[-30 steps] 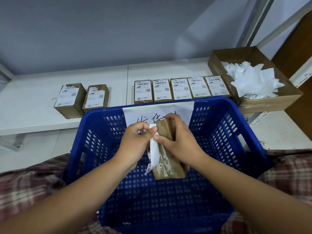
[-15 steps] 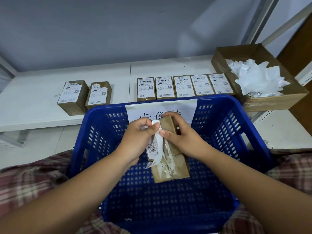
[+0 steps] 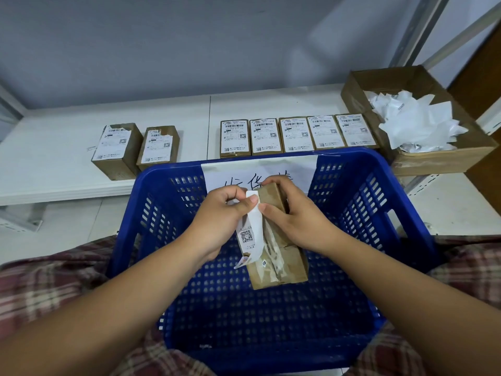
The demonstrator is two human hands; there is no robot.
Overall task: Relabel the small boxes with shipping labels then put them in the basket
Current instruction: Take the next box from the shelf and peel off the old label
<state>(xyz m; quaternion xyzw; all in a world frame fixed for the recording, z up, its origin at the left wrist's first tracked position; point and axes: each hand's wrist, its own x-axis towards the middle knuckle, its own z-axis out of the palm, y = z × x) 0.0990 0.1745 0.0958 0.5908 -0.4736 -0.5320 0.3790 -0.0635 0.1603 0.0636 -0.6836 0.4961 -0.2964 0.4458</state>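
Over the blue plastic basket (image 3: 379, 213) my right hand (image 3: 295, 215) grips a small brown cardboard box (image 3: 282, 264) by its top end. My left hand (image 3: 219, 221) pinches a white shipping label (image 3: 250, 234) that is peeled most of the way off the box's left face, its lower end still touching the box. The box face under the label shows torn paper and tape residue. The basket's floor shows no boxes.
On the white shelf (image 3: 54, 158) stand two small boxes with torn labels (image 3: 135, 147) at left and a row of several labelled boxes (image 3: 298, 134) behind the basket. An open carton of crumpled label paper (image 3: 417, 126) sits at right. A handwritten paper sign (image 3: 244, 172) hangs on the basket's far wall.
My left hand has pulled the label further off the box, so its printed side with the QR code now shows. The box stays held in my right hand.
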